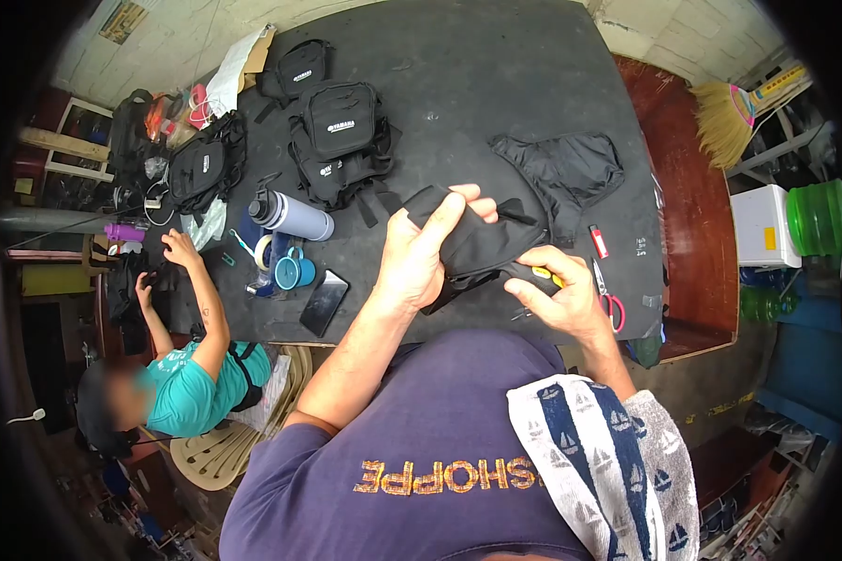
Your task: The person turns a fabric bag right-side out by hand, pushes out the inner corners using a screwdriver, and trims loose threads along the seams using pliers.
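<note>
Black bag piece (486,238), above the black-topped table (458,84), at the middle of the near edge. Left hand (426,248): thumb pressed on top, fingers curled beneath, closed on the bag piece. Right hand (566,294): at the lower right side of the piece, thumb and fingers closed around a small yellow-and-black tool (544,275), mostly hidden. Just beyond, toward the right edge: black fabric pouch (580,173), laid flat. Near the right end of the near edge: red lighter (599,242); scissors (614,309) with red handles. Left of the left hand: dark phone (325,303) by the near edge, blue mug (295,271), grey bottle (299,216) lying down. Toward the far left corner: black YAMAHA bags (342,122). At the left edge: co-worker (196,388) in teal shirt.
</note>
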Demonstrator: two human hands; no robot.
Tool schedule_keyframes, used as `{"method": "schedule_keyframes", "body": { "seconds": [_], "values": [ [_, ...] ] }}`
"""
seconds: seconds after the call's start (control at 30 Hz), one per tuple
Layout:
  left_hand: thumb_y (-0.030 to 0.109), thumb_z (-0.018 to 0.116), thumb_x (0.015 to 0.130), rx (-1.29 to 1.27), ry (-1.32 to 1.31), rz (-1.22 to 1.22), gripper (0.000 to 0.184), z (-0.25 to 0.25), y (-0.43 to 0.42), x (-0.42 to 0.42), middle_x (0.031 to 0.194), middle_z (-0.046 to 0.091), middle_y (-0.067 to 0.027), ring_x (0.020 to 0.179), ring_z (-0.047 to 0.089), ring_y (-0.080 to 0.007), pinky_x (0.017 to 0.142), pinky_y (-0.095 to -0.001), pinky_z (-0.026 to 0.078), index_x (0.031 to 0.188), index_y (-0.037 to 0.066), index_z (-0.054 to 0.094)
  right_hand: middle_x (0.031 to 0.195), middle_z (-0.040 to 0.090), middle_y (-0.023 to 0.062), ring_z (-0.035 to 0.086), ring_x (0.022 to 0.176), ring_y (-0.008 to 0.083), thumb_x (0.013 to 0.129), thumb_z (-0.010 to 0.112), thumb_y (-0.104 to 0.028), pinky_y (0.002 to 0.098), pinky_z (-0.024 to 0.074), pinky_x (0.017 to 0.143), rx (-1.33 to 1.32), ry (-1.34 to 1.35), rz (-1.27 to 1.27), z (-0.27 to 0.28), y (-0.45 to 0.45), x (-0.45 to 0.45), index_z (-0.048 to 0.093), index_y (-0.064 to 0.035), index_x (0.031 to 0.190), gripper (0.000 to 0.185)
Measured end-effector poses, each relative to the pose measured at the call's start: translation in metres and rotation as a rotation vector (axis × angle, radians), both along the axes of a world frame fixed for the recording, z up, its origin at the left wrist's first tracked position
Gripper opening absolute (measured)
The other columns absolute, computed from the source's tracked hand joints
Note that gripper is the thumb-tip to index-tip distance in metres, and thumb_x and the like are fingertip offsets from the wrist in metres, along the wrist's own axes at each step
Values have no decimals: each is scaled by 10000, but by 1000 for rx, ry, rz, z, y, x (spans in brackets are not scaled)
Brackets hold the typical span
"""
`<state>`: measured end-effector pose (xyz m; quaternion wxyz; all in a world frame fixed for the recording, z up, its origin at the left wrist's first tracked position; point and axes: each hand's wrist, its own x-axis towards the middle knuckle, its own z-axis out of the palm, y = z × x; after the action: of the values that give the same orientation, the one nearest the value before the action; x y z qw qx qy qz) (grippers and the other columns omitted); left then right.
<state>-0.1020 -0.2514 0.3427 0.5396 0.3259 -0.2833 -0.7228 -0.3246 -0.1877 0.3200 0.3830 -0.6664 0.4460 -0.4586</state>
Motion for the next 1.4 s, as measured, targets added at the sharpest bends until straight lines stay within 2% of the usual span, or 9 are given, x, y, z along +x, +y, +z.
{"method": "schedule_keyframes", "body": {
  "seconds": [0.27,0.4,0.5,0.63,0.77,0.9,1.17,1.3,1.4],
  "values": [
    [180,708,1062,-64,-236,-219,266,-1,-2,15,1021,793,-152,944,770,-204,880,-360,643,1188,-53,730,961,778,120,758,846,189,867,883,-88,320,578,757,66,62,145,11,-7,-18,707,23,1102,314],
    [251,660,1094,-29,-205,-145,365,-11,-1,6,1075,790,-171,1026,774,-265,967,-389,624,1312,-40,687,932,758,90,733,812,152,881,864,-58,305,567,728,-7,102,75,2,-2,-6,690,21,1114,301],
    [383,574,1129,15,19,-11,543,0,-3,-2,1311,715,-227,1230,700,-311,1086,-453,563,1487,-24,558,975,761,98,735,854,150,887,853,-48,298,570,765,-34,81,1,-11,4,4,699,22,1138,303],
    [507,466,1143,-16,30,50,686,5,-5,-5,1527,562,-258,1422,558,-348,1193,-505,468,1601,-1,414,1064,790,126,757,947,177,902,862,-93,305,579,836,-19,-42,-128,-19,12,10,722,19,1183,333],
    [540,423,1146,-5,161,-66,714,-3,-2,-6,1602,483,-261,1486,489,-354,1233,-516,424,1617,5,384,1097,787,114,737,979,148,923,844,-77,286,571,864,-5,-148,-206,-27,19,20,715,25,1221,340],
    [505,399,1162,-11,176,67,705,0,2,-17,1567,522,-273,1420,557,-368,1186,-502,481,1620,-30,367,1099,782,107,722,987,129,950,816,-56,269,562,872,11,-168,-280,-31,26,38,698,27,1237,321],
    [556,400,1146,-22,75,60,725,-9,8,-20,1577,516,-256,1438,545,-347,1195,-503,474,1605,-5,400,1098,767,79,695,992,105,1005,760,-63,250,542,896,235,-419,-309,-39,35,51,675,26,1247,272],
    [529,410,1156,-74,-190,49,687,-45,-9,-4,1505,592,-238,1381,599,-329,1149,-478,509,1572,-16,455,1100,765,61,684,1005,101,1004,759,-80,251,537,884,464,-371,-182,-47,18,14,677,24,1271,298],
    [571,460,1133,-41,-386,67,733,-105,-44,26,1442,644,-224,1335,634,-318,1146,-468,489,1542,-36,494,1091,772,67,686,1011,99,994,769,-142,284,542,860,268,-38,-135,-46,12,-14,674,0,1316,364]
  ]
}}
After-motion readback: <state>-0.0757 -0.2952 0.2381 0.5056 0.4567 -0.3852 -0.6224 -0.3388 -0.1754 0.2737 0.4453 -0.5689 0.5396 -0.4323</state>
